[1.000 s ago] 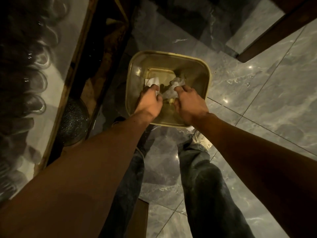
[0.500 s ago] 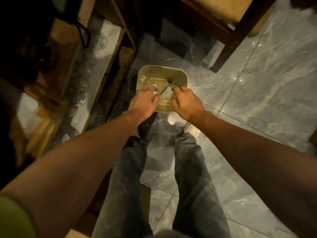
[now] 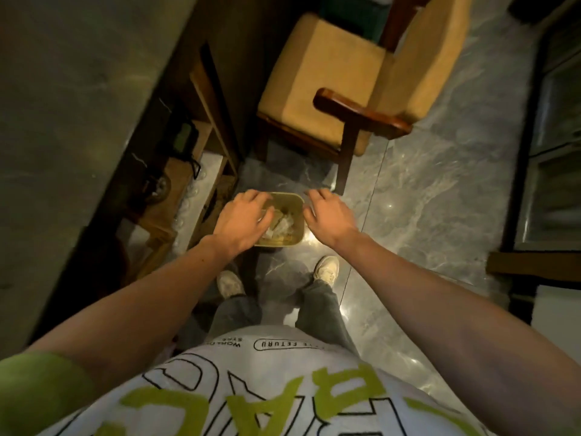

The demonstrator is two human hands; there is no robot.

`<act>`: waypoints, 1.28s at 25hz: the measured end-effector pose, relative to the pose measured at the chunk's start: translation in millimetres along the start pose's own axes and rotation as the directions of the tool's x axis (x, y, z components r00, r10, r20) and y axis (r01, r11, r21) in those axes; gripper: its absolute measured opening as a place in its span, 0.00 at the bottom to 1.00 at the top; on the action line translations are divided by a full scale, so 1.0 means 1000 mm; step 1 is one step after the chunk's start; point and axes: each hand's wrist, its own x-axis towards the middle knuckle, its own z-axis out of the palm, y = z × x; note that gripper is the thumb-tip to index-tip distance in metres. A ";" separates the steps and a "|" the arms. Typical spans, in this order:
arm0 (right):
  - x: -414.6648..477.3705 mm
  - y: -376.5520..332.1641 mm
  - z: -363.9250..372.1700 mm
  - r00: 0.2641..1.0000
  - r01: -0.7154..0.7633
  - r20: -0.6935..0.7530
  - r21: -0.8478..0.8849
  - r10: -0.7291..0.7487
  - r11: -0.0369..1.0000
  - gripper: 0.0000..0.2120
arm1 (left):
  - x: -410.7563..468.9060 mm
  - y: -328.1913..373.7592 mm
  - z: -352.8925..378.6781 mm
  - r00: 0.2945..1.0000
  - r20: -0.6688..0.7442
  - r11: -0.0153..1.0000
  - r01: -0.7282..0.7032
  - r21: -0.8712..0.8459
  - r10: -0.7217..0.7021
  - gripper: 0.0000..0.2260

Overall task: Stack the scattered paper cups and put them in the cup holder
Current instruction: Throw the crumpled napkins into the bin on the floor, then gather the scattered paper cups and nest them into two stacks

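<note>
A small square yellowish bin (image 3: pixel 297 215) stands on the floor in front of my feet, with crumpled white paper (image 3: pixel 283 226) lying inside it. My left hand (image 3: pixel 243 220) hovers over the bin's left side, fingers spread, holding nothing. Just right of the bin's rim, my right hand (image 3: pixel 327 217) is also open and empty. No paper cups or cup holder can be made out in this view.
A yellow cushioned armchair (image 3: pixel 345 73) with dark wooden arms stands just beyond the bin. A grey-topped counter (image 3: pixel 63 121) with wooden shelves (image 3: pixel 201 146) beneath runs along the left. The floor is glossy grey marble tile (image 3: pixel 424 199). A dark cabinet (image 3: pixel 550 152) lines the right.
Both hands have come up out of the bin and opened, leaving the crumpled paper inside. The view has risen, showing the bin smaller and the armchair beyond it.
</note>
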 end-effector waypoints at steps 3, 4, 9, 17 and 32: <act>-0.021 -0.014 -0.044 0.994 -0.023 -0.106 0.047 0.028 0.999 0.21 | 0.001 0.032 -0.044 0.991 -0.069 0.993 -0.112 0.034 0.115 0.18; -0.027 -0.016 -0.058 0.988 -0.021 -0.149 0.060 0.029 0.998 0.21 | 0.004 0.044 -0.059 0.984 -0.091 0.988 -0.151 0.040 0.154 0.18; -0.054 -0.008 -0.139 0.922 -0.053 -0.377 0.109 0.091 0.993 0.20 | 0.025 0.110 -0.126 0.902 -0.207 0.925 -0.374 0.067 0.380 0.17; -0.113 0.102 -0.277 0.684 -0.212 -0.689 0.128 0.240 0.969 0.23 | 0.083 0.299 -0.177 0.681 -0.276 0.733 -0.654 0.187 0.678 0.22; -0.220 0.429 -0.445 0.335 -0.489 -0.830 0.251 0.445 0.836 0.26 | 0.217 0.687 -0.096 0.424 -0.208 0.462 -0.865 0.197 0.881 0.24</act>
